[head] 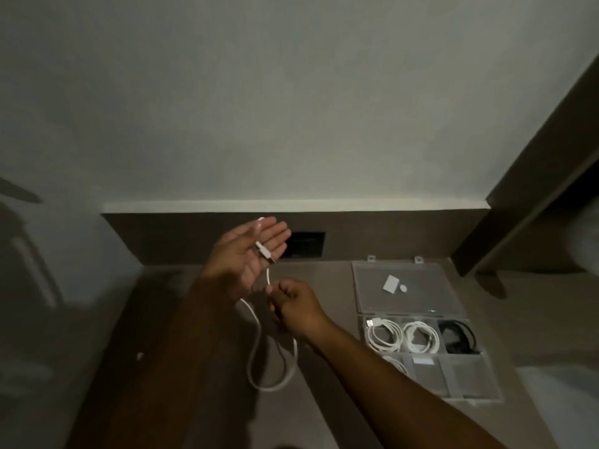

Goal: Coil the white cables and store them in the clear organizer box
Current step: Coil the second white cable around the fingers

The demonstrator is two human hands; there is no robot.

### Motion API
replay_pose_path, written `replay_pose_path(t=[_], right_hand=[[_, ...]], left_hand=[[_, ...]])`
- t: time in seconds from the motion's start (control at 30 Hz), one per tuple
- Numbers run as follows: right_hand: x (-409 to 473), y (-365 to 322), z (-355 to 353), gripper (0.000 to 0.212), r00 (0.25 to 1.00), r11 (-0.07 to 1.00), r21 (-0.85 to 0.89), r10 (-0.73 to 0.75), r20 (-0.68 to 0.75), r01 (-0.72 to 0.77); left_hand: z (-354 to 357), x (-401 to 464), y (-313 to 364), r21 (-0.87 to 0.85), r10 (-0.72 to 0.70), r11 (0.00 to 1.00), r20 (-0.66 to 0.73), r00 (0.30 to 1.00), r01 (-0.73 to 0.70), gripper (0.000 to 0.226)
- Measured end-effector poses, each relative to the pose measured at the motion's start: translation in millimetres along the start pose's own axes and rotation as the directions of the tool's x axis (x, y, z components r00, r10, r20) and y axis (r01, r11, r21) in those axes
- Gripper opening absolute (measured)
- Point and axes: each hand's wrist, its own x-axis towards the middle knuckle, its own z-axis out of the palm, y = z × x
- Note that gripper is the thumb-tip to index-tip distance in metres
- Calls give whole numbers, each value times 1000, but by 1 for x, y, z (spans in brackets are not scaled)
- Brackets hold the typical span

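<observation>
My left hand is raised flat, palm up, with the plug end of a white cable lying across its fingers and a strand behind them. My right hand pinches the same cable just below the left palm. The rest of the cable hangs in a long loop above the brown desk. To the right lies the clear organizer box, lid open flat behind it. Two coiled white cables and a black cable fill its back compartments; another white coil shows in the front left one.
The open lid carries a small white card and a round sticker. A dark recessed socket panel sits in the desk's back board behind my hands. A brown cabinet side rises at the right. A small white scrap lies at left.
</observation>
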Motion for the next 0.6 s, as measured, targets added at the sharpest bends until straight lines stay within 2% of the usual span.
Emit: replay_pose_path(t=[0.1, 0.17, 0.27, 0.33, 0.4, 0.47, 0.53, 0.6], right_hand=[[-19, -20, -5, 33, 986, 954, -261, -121, 113, 147], [-28, -39, -18, 36, 967, 884, -397, -203, 153, 248], [-42, -76, -39, 22, 924, 812, -442, -350, 152, 380], [-45, -101, -51, 19, 898, 801, -414, -424, 119, 433], [-48, -118, -56, 18, 887, 800, -391, -445, 122, 455], [-49, -127, -55, 18, 882, 810, -355, -455, 120, 466], [-52, -129, -50, 18, 876, 825, -298, -467, 122, 481], [-55, -127, -41, 16, 868, 835, -237, -472, 152, 496]], left_hand=[[9, -18, 13, 229, 112, 968, -34, 993, -101, 24], [11, -31, 21, 412, 154, 901, -21, 988, -132, 22], [10, -53, 32, 605, 132, 789, 6, 991, -108, 22], [9, -66, 37, 617, 54, 785, 6, 999, -46, 25], [9, -75, 40, 550, -40, 835, 45, 998, 9, 28], [11, -81, 41, 512, -69, 859, 74, 995, 21, 27], [16, -81, 39, 488, 5, 873, 32, 999, -20, 26], [19, -78, 38, 447, 140, 890, -76, 987, -92, 25]])
